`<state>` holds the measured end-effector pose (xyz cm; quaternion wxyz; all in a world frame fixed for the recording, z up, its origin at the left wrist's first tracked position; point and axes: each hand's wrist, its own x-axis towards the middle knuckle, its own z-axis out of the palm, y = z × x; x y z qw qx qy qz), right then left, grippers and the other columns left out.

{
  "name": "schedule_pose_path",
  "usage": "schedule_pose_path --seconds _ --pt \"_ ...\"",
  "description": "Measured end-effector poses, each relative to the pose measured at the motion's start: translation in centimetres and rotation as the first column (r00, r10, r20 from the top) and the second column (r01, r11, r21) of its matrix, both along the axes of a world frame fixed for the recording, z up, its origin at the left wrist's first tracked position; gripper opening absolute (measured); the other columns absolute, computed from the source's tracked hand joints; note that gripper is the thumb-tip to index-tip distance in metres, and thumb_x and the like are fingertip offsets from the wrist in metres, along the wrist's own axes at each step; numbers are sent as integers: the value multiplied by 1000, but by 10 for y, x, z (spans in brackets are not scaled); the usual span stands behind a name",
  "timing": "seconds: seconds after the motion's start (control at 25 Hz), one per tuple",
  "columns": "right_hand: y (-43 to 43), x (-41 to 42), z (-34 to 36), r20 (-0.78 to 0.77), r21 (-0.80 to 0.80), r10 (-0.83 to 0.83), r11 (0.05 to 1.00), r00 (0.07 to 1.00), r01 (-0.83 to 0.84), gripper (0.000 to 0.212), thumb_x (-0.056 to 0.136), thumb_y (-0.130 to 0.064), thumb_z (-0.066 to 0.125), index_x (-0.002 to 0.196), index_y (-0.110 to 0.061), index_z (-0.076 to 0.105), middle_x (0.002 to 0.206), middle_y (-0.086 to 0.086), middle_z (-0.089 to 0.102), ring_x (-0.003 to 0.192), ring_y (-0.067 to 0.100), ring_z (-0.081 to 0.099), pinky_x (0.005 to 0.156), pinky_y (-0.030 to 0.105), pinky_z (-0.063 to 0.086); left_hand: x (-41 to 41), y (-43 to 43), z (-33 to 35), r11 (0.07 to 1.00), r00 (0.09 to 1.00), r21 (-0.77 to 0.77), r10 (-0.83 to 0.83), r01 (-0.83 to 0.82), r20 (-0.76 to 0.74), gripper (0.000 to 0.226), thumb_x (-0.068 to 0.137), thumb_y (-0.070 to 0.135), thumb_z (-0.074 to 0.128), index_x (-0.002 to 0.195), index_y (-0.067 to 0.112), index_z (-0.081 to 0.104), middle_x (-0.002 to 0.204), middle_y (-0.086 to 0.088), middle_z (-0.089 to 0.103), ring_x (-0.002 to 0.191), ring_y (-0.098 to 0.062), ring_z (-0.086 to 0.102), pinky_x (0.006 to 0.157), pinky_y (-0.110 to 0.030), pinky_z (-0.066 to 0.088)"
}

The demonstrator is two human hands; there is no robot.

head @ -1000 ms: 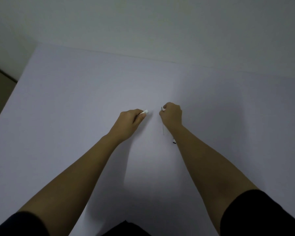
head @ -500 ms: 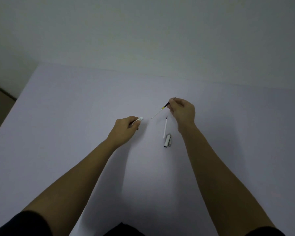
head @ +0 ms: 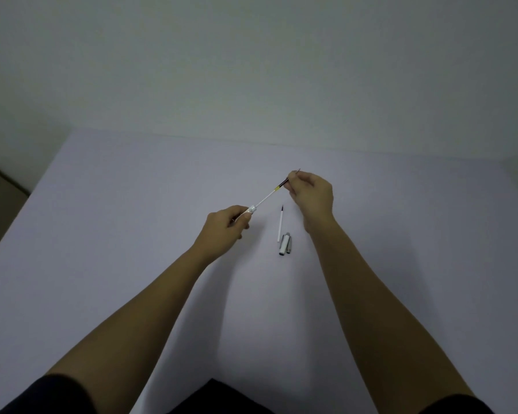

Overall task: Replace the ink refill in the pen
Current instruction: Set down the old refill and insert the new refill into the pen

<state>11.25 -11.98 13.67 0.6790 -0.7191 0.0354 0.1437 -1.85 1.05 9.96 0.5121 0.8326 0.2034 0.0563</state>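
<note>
My left hand (head: 225,227) is closed around the white pen barrel (head: 249,211), of which only the open end shows past my fingers. My right hand (head: 311,194) pinches the dark tip end of a thin ink refill (head: 271,195) with a yellow band. The refill slants down and left, and its tail end sits at the barrel's mouth. A second white refill (head: 280,224) with a dark tip lies on the table between my hands. The pen cap (head: 285,244), silver with a clip, lies just below that refill.
The white table (head: 117,204) ends at a pale wall at the back. Its left edge (head: 21,204) drops to a darker floor. Both my forearms stretch over the near half of the table.
My right hand rose from the table with a refill, baring the second refill and the cap. The refill's tail has now met the barrel mouth in my left hand.
</note>
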Motion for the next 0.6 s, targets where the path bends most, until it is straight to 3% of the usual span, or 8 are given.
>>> schedule_pose_path --seconds 0.2,0.44,0.6 --pt "-3 -5 4 14 2 5 1000 1000 -5 8 84 -25 64 84 -18 65 80 -1 72 90 16 71 81 40 56 -6 -1 8 999 999 -24 -20 21 28 23 94 33 49 105 21 65 78 10 66 56 2 58 65 -19 51" --pt "-4 -10 11 -37 90 90 992 995 -86 6 84 -21 65 81 -16 66 80 0 71 85 13 70 80 24 53 -6 -1 12 1000 999 -25 19 -18 40 16 92 31 53 96 21 65 78 7 69 58 0 59 60 -16 46" --pt "-3 -18 7 -90 37 176 984 980 -173 6 82 -21 66 83 -16 68 85 3 69 82 13 69 80 24 52 -2 -3 14 998 996 -38 49 -46 72 13 89 27 55 87 17 63 82 -5 70 55 4 58 50 -4 41"
